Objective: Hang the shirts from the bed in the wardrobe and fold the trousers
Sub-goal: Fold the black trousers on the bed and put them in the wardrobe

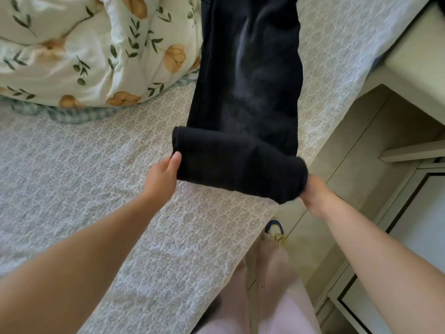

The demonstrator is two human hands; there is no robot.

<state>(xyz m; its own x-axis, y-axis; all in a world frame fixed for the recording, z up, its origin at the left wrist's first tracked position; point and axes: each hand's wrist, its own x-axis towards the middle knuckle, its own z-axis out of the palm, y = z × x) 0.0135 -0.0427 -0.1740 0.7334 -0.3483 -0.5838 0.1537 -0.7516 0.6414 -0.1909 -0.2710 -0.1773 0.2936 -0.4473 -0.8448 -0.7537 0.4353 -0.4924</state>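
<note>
Dark trousers point(248, 75) lie lengthwise on the bed point(96, 169), stretching away from me. Their near end is rolled or folded over into a thick band point(236, 165). My left hand point(163, 174) grips the left end of that band, thumb on top. My right hand point(315, 191) grips the right end, which hangs slightly past the bed's right edge. No shirts are in view.
A bunched floral duvet point(84, 49) fills the far left of the bed, with a checked cloth point(69, 114) under its edge. A pale bedside cabinet point(397, 112) stands close to the bed on the right. My legs in pink trousers point(272, 285) stand at the bed's near edge.
</note>
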